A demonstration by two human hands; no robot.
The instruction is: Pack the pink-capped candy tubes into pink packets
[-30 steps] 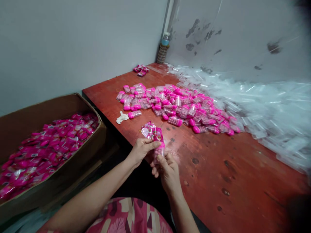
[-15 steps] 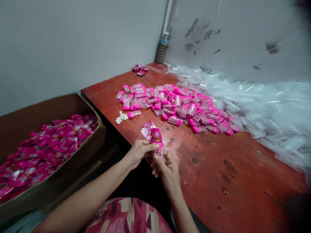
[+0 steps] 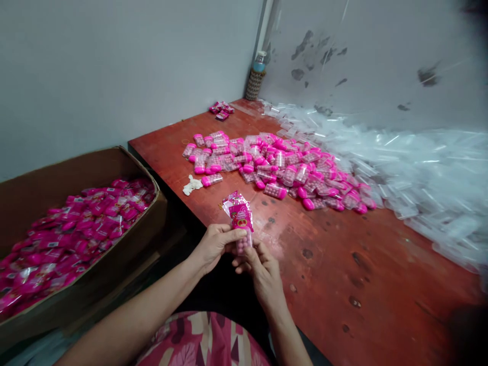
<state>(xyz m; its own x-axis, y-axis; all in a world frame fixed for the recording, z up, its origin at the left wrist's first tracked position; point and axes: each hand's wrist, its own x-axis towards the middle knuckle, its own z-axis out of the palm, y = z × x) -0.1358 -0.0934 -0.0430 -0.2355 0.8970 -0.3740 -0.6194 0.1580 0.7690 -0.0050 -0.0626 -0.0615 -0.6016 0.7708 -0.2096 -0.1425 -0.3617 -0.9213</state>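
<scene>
My left hand (image 3: 214,244) and my right hand (image 3: 264,272) meet at the near edge of the red table (image 3: 381,264). Together they hold a clear candy case filled with pink candies (image 3: 242,243), with a pink printed label packet (image 3: 239,212) standing up from its top. My left thumb lies across the case and my right fingertips pinch its lower end. Just beyond my hands lies a heap of pink-capped candy cases (image 3: 278,168).
A cardboard box (image 3: 49,188) at the left holds many pink wrapped packets (image 3: 76,229). Clear plastic sleeves (image 3: 412,173) pile along the right wall. A small white crumpled piece (image 3: 191,185), a few pink packets (image 3: 221,109) and a bottle (image 3: 256,76) sit farther back.
The case has slid further down into my hands, and the pink label now sits upright above my left thumb. My hands stay in the same spot.
</scene>
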